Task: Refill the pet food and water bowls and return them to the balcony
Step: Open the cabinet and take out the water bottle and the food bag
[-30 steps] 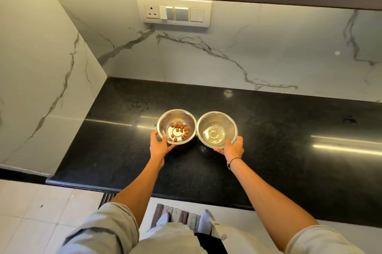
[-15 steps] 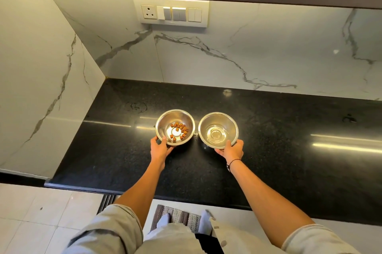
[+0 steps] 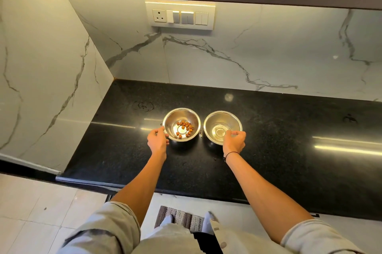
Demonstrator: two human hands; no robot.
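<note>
Two steel bowls stand side by side on the black counter [image 3: 289, 150], a small gap between them. The left bowl [image 3: 186, 114] holds several brown kibble pieces [image 3: 185, 127]. The right bowl [image 3: 224, 117] has a little clear water at its bottom. My left hand [image 3: 158, 140] hovers at the left bowl's near-left rim, fingers loosely curled, holding nothing. Over the near rim of the right bowl, my right hand [image 3: 234, 140] is also loosely curled and holds nothing. A black band circles my right wrist.
White marble walls close the counter at the back and left. A switch and socket plate [image 3: 179, 16] sits on the back wall under dark upper cabinets. The counter's front edge runs above a tiled floor with a striped mat [image 3: 179, 218] at my feet.
Both hands gripped the bowl rims before; now they have let go and drawn slightly back. The bowls rest on the counter, a little farther apart.
</note>
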